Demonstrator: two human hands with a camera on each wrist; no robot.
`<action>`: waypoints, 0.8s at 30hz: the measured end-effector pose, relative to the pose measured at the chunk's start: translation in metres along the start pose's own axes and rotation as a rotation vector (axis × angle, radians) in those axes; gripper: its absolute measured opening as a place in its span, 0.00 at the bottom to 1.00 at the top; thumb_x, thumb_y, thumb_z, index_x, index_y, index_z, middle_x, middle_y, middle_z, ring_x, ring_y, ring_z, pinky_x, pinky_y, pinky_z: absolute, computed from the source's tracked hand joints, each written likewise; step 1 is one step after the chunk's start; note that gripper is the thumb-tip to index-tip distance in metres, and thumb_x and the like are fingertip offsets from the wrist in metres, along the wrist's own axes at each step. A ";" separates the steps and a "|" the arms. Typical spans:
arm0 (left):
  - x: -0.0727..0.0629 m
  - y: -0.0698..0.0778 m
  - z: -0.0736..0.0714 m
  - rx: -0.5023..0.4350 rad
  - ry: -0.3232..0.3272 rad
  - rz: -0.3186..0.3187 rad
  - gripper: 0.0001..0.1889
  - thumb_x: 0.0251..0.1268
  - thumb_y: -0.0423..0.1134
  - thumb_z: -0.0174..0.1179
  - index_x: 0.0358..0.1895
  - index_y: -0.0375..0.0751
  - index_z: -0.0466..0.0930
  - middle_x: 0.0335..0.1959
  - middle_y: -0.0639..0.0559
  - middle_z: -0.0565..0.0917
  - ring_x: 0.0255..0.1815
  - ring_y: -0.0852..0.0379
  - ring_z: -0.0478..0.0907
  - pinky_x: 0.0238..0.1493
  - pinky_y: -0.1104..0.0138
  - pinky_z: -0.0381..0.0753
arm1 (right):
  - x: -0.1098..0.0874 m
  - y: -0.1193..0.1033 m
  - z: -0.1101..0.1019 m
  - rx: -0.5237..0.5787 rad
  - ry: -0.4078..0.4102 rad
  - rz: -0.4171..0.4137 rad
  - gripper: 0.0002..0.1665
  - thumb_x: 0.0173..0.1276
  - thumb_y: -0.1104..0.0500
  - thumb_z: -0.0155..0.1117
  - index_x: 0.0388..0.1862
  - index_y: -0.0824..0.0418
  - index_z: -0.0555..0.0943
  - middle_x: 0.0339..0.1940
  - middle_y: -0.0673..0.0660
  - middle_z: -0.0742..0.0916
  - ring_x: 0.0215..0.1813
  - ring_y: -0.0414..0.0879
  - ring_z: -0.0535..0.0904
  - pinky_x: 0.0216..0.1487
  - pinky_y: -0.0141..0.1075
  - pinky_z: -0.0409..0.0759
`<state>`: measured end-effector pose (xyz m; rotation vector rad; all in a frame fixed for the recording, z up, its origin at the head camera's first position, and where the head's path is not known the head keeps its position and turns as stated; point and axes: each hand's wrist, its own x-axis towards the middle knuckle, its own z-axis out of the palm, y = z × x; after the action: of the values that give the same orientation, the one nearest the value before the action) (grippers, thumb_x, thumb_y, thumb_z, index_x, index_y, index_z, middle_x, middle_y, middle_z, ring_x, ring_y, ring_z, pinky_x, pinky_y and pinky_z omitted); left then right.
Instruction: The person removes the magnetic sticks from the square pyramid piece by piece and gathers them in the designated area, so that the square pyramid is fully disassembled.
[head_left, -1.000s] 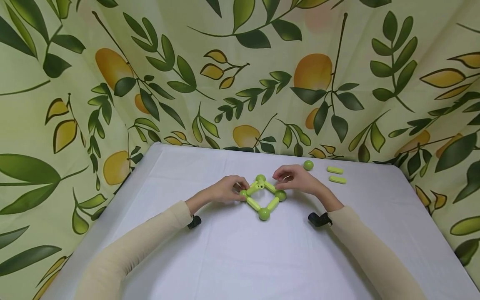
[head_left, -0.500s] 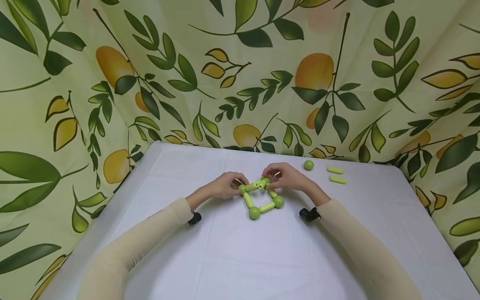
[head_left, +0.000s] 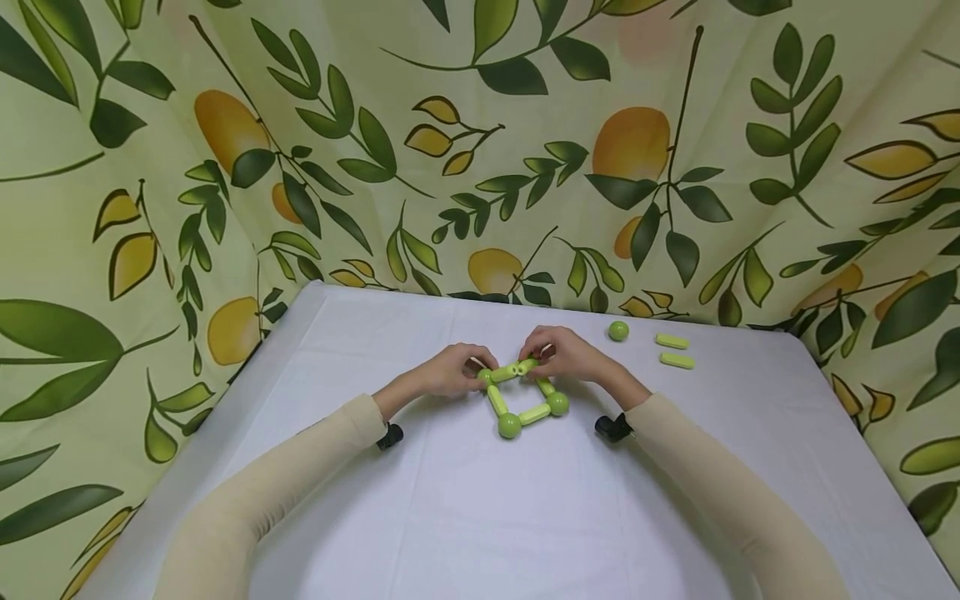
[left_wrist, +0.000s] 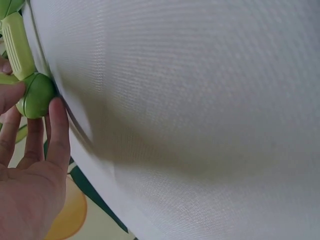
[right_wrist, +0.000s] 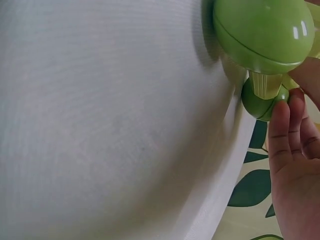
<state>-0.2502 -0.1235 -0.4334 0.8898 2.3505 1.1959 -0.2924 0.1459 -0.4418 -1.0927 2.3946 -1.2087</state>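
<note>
While you lean over the white-covered bench (head_left: pixel 465 517), your left sleeve (head_left: pixel 292 475) reaches in from the left, a black wrist camera (head_left: pixel 390 437) strapped under it. Your left hand (head_left: pixel 455 369) is clamped on the left ball (head_left: pixel 485 380), thumb on one side and fingertips on the other. This ball is one corner of a four-sided green frame that sits around the middle of the bench, well short of the patterned curtain (head_left: pixel 450 75).

From the left ball, one rod (head_left: pixel 497 400) runs toward you to the near ball (head_left: pixel 509 426), and a back rod (head_left: pixel 505 373) runs rightward. Its end lies close against a short rod (head_left: pixel 528 366) with small dark holes; you cannot tell whether the two are joined. A front rod (head_left: pixel 535 413) links the near ball to the right ball (head_left: pixel 557 404), and a side rod (head_left: pixel 546 387) goes on to the far ball (right_wrist: pixel 262 106).

Your right hand (head_left: pixel 564 354) pinches that far ball, mostly hidden by your fingers in the head view. Farther right, near the back edge, lie a loose ball (head_left: pixel 618 331) and two loose rods (head_left: pixel 677 360), one behind the other, apart from the frame.
</note>
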 end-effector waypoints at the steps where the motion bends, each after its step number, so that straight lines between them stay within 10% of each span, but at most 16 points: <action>1: 0.000 0.000 0.000 0.000 0.001 -0.004 0.11 0.66 0.22 0.64 0.49 0.33 0.82 0.52 0.44 0.81 0.55 0.47 0.81 0.51 0.67 0.81 | 0.000 0.000 0.000 -0.002 -0.001 -0.003 0.12 0.58 0.67 0.80 0.39 0.56 0.89 0.41 0.51 0.84 0.43 0.49 0.78 0.46 0.41 0.82; 24: 0.000 0.000 0.001 0.015 0.002 -0.014 0.11 0.66 0.22 0.65 0.49 0.34 0.81 0.51 0.45 0.81 0.54 0.47 0.81 0.52 0.67 0.81 | -0.004 -0.005 -0.007 -0.126 0.097 0.013 0.10 0.64 0.63 0.76 0.43 0.61 0.86 0.35 0.48 0.87 0.39 0.44 0.83 0.43 0.39 0.82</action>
<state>-0.2498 -0.1224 -0.4338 0.8763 2.3667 1.1759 -0.2902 0.1509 -0.4341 -1.0754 2.5785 -1.1453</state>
